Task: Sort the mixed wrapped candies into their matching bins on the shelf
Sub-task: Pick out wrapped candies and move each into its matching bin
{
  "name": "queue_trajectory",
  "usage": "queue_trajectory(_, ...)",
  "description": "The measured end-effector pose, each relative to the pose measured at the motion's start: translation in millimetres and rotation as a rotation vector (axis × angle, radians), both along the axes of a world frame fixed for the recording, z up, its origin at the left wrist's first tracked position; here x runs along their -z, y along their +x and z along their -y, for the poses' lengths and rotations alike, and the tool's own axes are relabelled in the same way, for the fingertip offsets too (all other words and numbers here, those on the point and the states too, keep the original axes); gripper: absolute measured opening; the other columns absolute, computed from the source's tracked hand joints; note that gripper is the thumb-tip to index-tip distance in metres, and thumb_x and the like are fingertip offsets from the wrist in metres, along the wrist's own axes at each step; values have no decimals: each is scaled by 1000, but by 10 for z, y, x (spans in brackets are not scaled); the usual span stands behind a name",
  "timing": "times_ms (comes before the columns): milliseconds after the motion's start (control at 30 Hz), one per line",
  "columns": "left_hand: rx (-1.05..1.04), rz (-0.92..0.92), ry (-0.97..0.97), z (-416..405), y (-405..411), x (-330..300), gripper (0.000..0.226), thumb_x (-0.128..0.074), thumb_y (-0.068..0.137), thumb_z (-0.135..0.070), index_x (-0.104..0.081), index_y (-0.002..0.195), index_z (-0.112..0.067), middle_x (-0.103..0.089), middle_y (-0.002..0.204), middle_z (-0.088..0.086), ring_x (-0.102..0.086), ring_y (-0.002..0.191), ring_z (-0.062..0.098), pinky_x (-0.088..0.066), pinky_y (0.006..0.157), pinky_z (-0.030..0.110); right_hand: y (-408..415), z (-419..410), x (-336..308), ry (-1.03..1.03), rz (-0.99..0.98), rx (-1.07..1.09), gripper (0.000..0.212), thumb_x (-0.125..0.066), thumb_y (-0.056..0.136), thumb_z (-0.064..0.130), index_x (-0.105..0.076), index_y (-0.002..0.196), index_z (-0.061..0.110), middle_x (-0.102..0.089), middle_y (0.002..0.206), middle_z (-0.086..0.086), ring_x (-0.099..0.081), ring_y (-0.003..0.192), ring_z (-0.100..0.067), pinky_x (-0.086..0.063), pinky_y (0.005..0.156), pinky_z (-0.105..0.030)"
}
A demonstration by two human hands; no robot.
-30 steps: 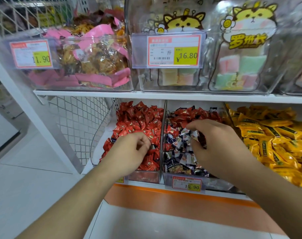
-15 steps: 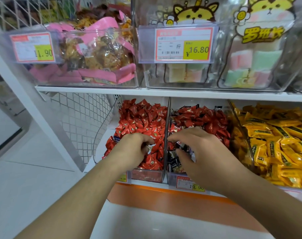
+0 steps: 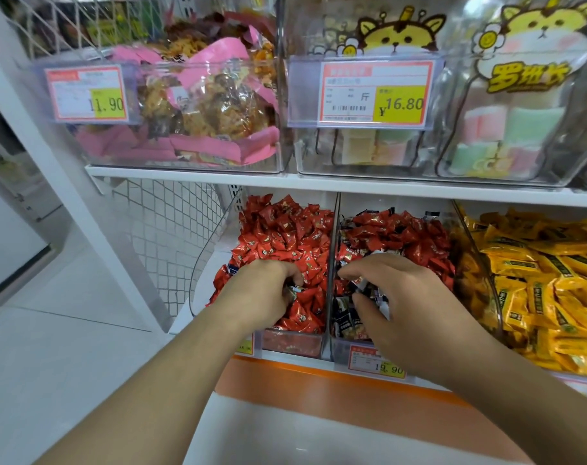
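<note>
Right hand (image 3: 409,310) shifted leftward across middle bin (image 3: 342,354) since a second ago, now curled on dark-and-white candies (image 3: 344,305) at its front. Left hand (image 3: 265,297) kept in red bin (image 3: 292,344), fingers clamped on dark stray wrapper (image 3: 292,292). Red candies (image 3: 396,236) seen heaped at middle bin's rear: sorting judged far from complete. Yellow candies (image 3: 536,280) untouched on shelf (image 3: 352,186).

red candies (image 3: 285,229) fill left bin (image 3: 292,344) | mixed red/dark-blue candies (image 3: 386,233), middle bin (image 3: 340,355)
</note>
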State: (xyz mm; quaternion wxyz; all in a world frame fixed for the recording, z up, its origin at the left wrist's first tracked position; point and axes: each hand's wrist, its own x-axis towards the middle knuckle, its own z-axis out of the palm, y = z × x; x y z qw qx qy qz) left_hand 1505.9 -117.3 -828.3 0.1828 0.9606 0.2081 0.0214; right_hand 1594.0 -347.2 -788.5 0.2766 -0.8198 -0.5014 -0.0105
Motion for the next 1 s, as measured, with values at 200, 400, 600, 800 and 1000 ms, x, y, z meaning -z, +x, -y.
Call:
queue_trajectory(200, -26, 98, -63, -9, -9, -2, 24, -81, 87, -16, -73, 94, -37, -67, 91, -16, -63, 83, 3, -56, 74, 23, 14, 9, -13, 14, 9, -11, 36, -62, 98, 19, -64, 133, 29, -63, 129, 13, -54, 124, -5, -50, 100, -26)
queue_trajectory(400, -125, 280, -188, -31, -62, -125, 19, -84, 85, -18, -74, 86, -34, -68, 83, -13, -62, 75, 1, -45, 62, 9, 20, 5, -25, 9, 20, 7, 36, -62, 98, 20, -64, 133, 29, -62, 131, 14, -54, 126, -5, -47, 101, -22)
queue_trajectory(600, -133, 466, -518, 99, -157, -417, 18, -86, 84, -17, -77, 89, -31, -72, 85, -5, -67, 77, 12, -54, 74, 17, -7, -5, -61, 55, 3, 18, 48, -63, 98, 26, -50, 144, 35, -60, 133, 15, -55, 124, -4, -52, 99, -26)
queue_trajectory(800, 55, 481, -663, 552, -146, -658, 21, -88, 81, -15, -79, 91, -32, -73, 85, -5, -67, 76, 12, -59, 76, 30, 5, -1, -228, 169, -22, 17, 39, -64, 97, 39, -56, 135, 36, -63, 120, 17, -60, 110, -4, -51, 89, -23)
queue_trajectory(1000, 21, 508, -648, 672, -59, -559, 24, -88, 81, -21, -76, 98, -33, -74, 93, -5, -70, 84, 16, -61, 79, 28, 179, 194, -335, 185, -18, 195, 12, -69, 95, 38, -68, 105, 31, -65, 88, 22, -61, 83, 3, -47, 67, -13)
